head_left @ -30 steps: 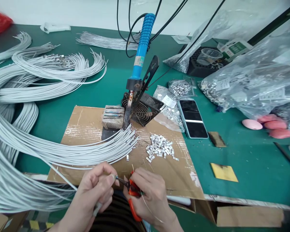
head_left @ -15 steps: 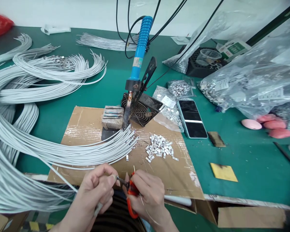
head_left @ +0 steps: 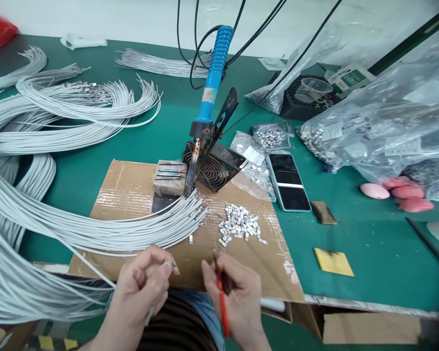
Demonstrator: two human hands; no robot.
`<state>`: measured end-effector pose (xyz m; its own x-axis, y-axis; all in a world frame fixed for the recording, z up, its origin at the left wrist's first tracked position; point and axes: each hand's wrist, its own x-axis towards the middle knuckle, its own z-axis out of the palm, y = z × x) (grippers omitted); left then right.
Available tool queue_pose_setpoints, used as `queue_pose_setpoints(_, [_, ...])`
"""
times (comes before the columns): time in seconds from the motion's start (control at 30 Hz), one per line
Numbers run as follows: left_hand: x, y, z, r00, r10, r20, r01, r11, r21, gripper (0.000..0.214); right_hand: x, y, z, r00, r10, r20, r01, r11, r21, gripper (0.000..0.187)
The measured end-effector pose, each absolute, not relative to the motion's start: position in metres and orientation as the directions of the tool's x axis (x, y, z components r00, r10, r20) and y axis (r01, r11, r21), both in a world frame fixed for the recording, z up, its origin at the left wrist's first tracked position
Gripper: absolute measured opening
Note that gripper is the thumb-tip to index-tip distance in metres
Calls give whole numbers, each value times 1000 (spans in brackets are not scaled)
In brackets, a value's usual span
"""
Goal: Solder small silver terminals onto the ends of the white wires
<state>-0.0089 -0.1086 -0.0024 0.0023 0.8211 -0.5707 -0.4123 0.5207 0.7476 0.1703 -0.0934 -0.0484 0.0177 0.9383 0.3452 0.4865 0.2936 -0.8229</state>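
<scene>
Left hand (head_left: 146,282), pinching one pale cable (head_left: 149,316) near its tip (light, springy, I'd judge; best held there); right hand (head_left: 237,292), closed around a red-handled tool (head_left: 223,307).

A plain white wall (head_left: 131,17) rises behind a green-topped desk (head_left: 388,275); yellow-and-dark striped marking (head_left: 46,342) shows on the floor (head_left: 58,327) at lower left.

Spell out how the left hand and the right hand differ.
Held thing: the left hand has what looks like a pale cable end; the right hand has a red-handled tool.
Pose: the left hand pinches; the right hand wraps around a handle.
Place: the left hand is in front of the white cable bundle, the right hand in front of the metal pieces.
Shared: both are bare.
</scene>
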Motion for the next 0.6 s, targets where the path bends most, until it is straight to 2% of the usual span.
queue_pose_setpoints(0.1, [-6,-109,-3,-23,834,-551,-404,496,768,47,159,-99,-48,-130,945,301,501,325,-803,37])
queue_pose_setpoints(0.23, [-6,-111,-6,-49,871,-489,-336,447,829,45,152,-101,-44,-221,940,261,514,339,-788,36])
queue_pose_setpoints(0.37, [-5,-112,-7,-90,895,-437,-220,410,885,48,155,-98,-41,-252,936,246,520,346,-781,36])
queue_pose_setpoints(0.6, [-3,-112,-9,-118,895,-429,-161,409,898,50,151,-103,-45,-202,935,290,485,353,-800,36])
